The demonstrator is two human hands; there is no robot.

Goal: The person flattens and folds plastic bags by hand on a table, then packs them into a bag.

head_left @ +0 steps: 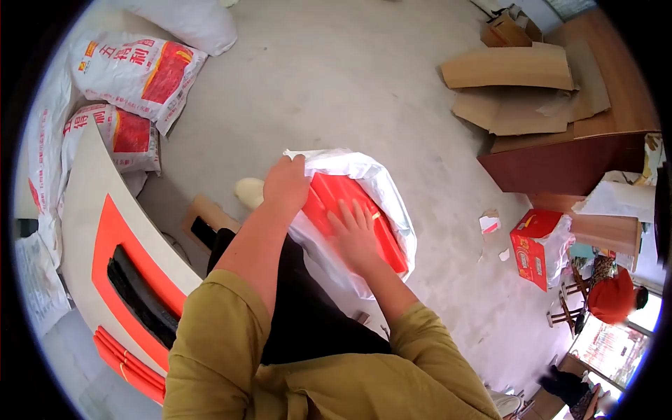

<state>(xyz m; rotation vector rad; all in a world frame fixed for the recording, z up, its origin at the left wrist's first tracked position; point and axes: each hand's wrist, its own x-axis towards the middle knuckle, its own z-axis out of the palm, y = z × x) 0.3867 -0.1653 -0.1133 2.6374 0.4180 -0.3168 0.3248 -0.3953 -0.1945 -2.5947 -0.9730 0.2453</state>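
Note:
A white plastic sack (378, 171) stands on the floor in front of my legs, its mouth spread wide. Inside lie red flat bundles (329, 189), one with a small yellowish band showing. My left hand (285, 180) grips the sack's rim at the left, its fingertips partly hidden. My right hand (357, 234) rests on the red bundles with its fingers spread, holding nothing. How deep the bundles go cannot be seen.
A table (84, 210) at my left bears a red sheet (105, 238), a long black piece (140, 294) and red rolls (126, 364). Printed sacks (133, 70) are piled behind it. Cardboard (511, 70) and a red box (532, 245) are at right; people sit or stand farther off.

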